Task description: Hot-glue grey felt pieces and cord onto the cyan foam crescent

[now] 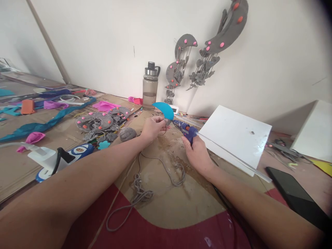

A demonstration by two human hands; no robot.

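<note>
My left hand (153,127) pinches a blue crescent-shaped felt piece (164,109) and holds it upright above the cardboard. Grey yarn (145,188) runs from that hand down across the cardboard toward me. My right hand (196,152) grips a blue glue gun (187,129) with a long clear glue stick (233,155) sticking out behind it. The gun's nozzle points left at the base of the felt piece, close to my left fingers.
A grey yarn ball (127,134) and a pile of grey felt pieces with pink dots (102,122) lie left. A water bottle (150,86) stands by the wall, grey mobiles (207,52) hang above. A white board (236,133), black phone (298,199) right.
</note>
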